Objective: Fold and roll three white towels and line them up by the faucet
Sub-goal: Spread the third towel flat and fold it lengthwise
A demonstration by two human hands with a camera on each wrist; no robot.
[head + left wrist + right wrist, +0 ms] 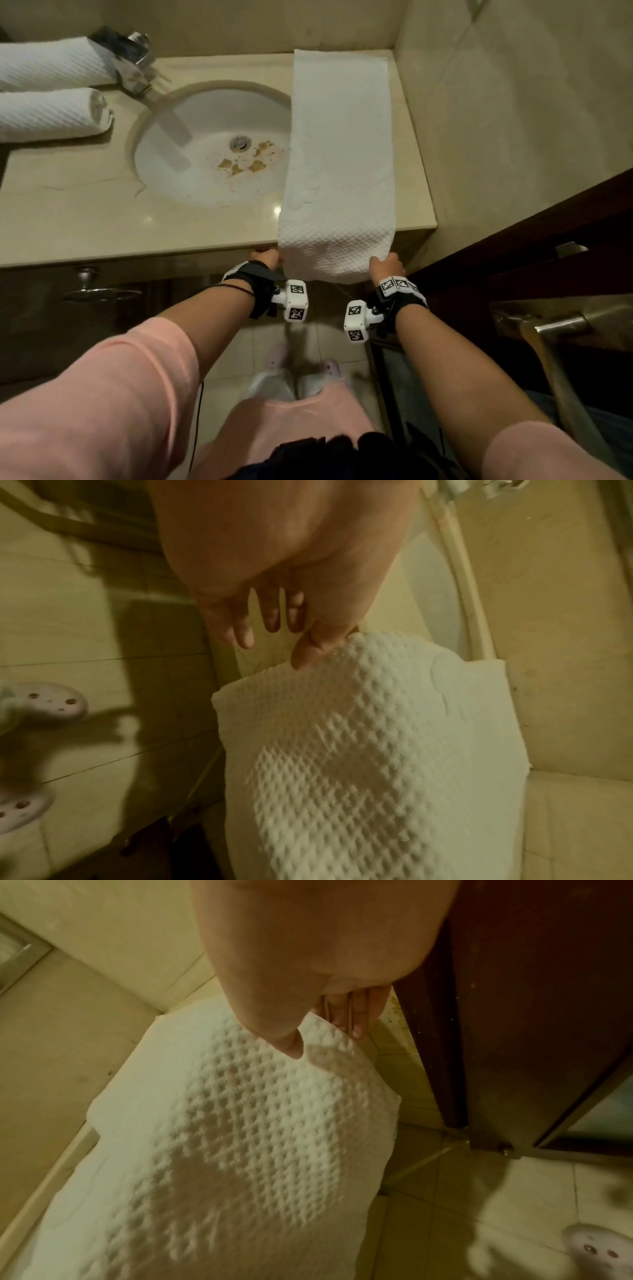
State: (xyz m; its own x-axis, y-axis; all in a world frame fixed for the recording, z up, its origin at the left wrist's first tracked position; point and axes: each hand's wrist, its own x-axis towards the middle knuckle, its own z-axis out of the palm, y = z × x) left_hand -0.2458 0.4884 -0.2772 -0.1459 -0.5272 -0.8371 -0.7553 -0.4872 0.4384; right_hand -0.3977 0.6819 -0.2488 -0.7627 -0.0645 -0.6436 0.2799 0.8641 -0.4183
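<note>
Long folded white towel (pixel 340 154) lying flat on the counter (pixel 85 219) at 3 o'clock of the sink (pixel 212 144), near end overhanging the edge, left hand (pixel 265 257) and right hand (pixel 386 264) pinching its corners (thumbs on top), two rolled towels (pixel 51 89) beside the faucet (pixel 132 61) at 10 o'clock.

Counter (pixel 85 219): beige stone vanity top carrying everything, running wall to wall, with an oval sink (pixel 191 178) set into it.
Folded towel (pixel 339 154): lying flat as a long strip along the counter's right end, reaching from the back wall to the front edge, its near end hanging over; left edge overlapping the sink rim.
Rolled towels: two resting at far left, upper roll (pixel 51 65) and lower roll (pixel 51 114), lying side by side.
Faucet (pixel 133 65): standing on the counter just right of the upper roll.
</note>
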